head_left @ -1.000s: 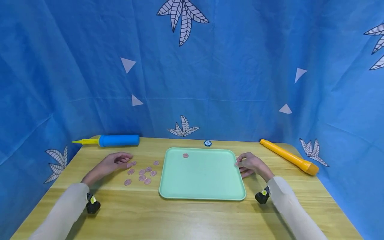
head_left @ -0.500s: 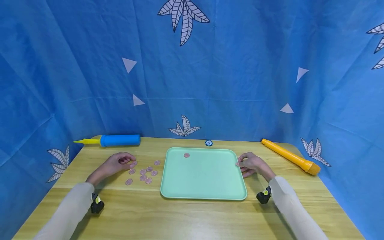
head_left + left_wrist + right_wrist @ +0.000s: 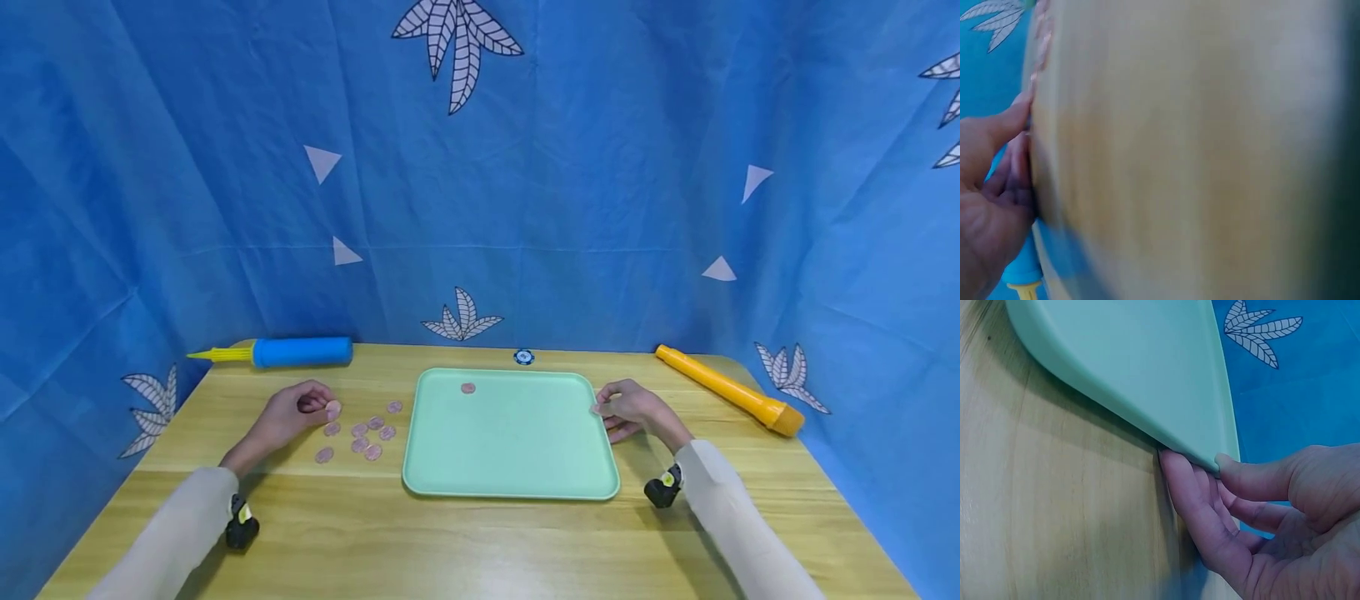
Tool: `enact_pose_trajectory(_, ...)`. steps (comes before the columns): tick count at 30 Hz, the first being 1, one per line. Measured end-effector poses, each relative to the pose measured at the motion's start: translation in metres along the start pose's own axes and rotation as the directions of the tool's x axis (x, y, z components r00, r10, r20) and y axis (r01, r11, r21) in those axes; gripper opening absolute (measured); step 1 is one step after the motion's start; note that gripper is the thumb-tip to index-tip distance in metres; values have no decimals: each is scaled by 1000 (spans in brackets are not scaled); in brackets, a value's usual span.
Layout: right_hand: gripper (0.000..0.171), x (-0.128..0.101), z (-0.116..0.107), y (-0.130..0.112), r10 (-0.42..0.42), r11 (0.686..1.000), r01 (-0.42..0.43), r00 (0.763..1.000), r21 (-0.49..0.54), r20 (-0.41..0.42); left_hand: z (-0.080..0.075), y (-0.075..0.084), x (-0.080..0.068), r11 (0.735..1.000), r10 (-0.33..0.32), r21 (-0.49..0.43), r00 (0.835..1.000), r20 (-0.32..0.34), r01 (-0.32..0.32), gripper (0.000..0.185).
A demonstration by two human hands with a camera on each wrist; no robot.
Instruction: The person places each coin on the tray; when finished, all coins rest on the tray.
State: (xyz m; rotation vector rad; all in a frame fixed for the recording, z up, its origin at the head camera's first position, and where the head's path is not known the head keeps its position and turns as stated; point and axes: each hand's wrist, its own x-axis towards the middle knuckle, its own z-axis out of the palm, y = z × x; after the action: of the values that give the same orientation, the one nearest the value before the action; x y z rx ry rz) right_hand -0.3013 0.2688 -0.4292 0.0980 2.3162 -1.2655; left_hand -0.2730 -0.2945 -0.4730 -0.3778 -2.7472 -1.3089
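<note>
My left hand (image 3: pixel 294 413) pinches a copper-coloured coin (image 3: pixel 333 408) between thumb and fingers, just above the table at the left. In the left wrist view the left hand (image 3: pixel 997 169) shows from the side, its pinched coin too blurred to make out. Several more copper coins (image 3: pixel 360 445) lie on the wood between that hand and a pale green tray (image 3: pixel 510 442). One coin (image 3: pixel 468 388) is inside the tray near its back edge. My right hand (image 3: pixel 632 410) grips the tray's right rim, thumb (image 3: pixel 1254 478) on the edge and fingers curled beneath.
A blue pump with a yellow nozzle (image 3: pixel 300 352) lies at the back left. A blue-and-white poker chip (image 3: pixel 523 357) is behind the tray. An orange microphone-shaped object (image 3: pixel 727 390) lies at the back right. Blue cloth (image 3: pixel 480 208) hangs behind the wooden table (image 3: pixel 480 550).
The left thumb and fingers have closed on a coin, which now shows lifted and tilted between them. The right hand keeps its grip on the tray rim.
</note>
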Motion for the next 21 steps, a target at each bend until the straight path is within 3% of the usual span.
enact_pose_trajectory(7, 18, 1, -1, 0, -3, 1000, 3, 1000, 14, 6, 1, 0, 0, 999, 17, -36, 999, -51, -19, 18)
enact_pose_trajectory(13, 17, 1, -3, -3, -10, 1000, 10, 1000, 21, 23, -5, 9, 2, 991, -110, -80, 993, -53, 106, 24)
enact_pose_trajectory(16, 18, 1, -2, -1, -6, 1000, 6, 1000, 18, 10, -7, 11, 3, 969, -167, -188, 986, -13, 162, 33)
enact_pose_trajectory(21, 23, 1, -1, 2, -3, 1000, 3, 1000, -8, -11, -7, 12, 6, 899, -201, -385, 978, 62, 210, 43)
